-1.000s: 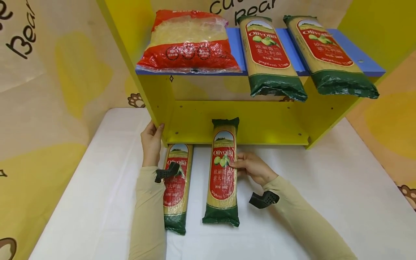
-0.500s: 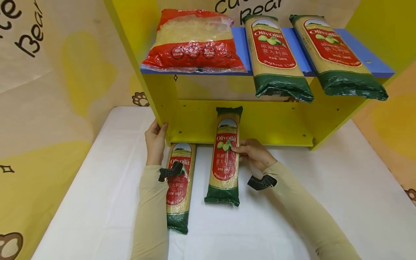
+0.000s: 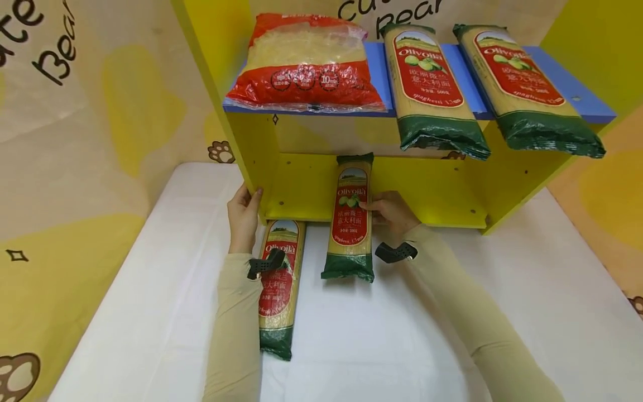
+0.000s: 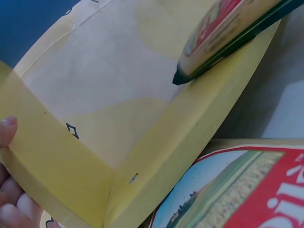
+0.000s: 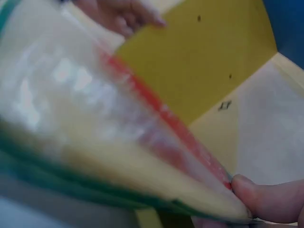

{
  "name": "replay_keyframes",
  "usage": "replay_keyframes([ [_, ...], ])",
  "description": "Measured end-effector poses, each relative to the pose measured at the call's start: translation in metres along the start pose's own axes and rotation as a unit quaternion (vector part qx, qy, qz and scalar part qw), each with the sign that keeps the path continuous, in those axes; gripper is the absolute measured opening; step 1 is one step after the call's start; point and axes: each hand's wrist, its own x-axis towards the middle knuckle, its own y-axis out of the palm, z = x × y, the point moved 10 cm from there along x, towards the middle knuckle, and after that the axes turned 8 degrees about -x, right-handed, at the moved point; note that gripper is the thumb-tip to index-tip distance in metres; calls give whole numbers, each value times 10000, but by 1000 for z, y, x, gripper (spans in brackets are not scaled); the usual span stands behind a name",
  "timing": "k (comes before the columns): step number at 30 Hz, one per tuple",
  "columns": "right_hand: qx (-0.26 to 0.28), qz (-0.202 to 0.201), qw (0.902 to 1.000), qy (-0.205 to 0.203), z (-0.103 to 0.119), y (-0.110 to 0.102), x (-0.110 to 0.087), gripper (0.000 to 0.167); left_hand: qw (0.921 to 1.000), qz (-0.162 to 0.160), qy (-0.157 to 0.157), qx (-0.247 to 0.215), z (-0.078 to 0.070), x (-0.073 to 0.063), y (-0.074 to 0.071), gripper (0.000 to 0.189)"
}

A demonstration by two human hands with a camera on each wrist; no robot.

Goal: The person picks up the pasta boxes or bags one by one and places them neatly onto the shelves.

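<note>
My right hand (image 3: 394, 212) pinches the right edge of a spaghetti packet (image 3: 350, 218), thumb on its front. The packet's top end is over the yellow lower shelf (image 3: 301, 192), its green bottom end out past the shelf's front edge. In the right wrist view the spaghetti packet (image 5: 118, 137) looks blurred, the thumb (image 5: 266, 199) at its edge. My left hand (image 3: 244, 218) grips the front edge of the yellow left side panel (image 3: 241, 145), fingers outside and thumb inside. A second spaghetti packet (image 3: 281, 279) lies on the white table beside my left forearm, partly covered by it.
On the blue upper shelf (image 3: 374, 72) lie a red bag of pasta (image 3: 306, 67) and two spaghetti packets, the middle one (image 3: 432, 89) and the right one (image 3: 527, 89), both jutting over the front edge. The yellow right side panel (image 3: 522, 167) bounds the lower compartment.
My right hand has carried the spaghetti packet forward, its top end now farther over the lower shelf. The left hand keeps its grip on the panel. The head view has shifted slightly.
</note>
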Motion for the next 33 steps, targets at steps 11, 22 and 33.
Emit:
replay_keyframes([
  [11,-473,-33,9986,226,2,-7,29,44,9999,49,55,69,1,-3,2,37],
  [22,-1080,-170,9936,289,7,-13,36,45,9998,135,122,-76,1,-2,5,37],
  [33,-1185,-506,9912,-303,20,-14,33,38,9999,47,160,26,-1,0,0,37],
])
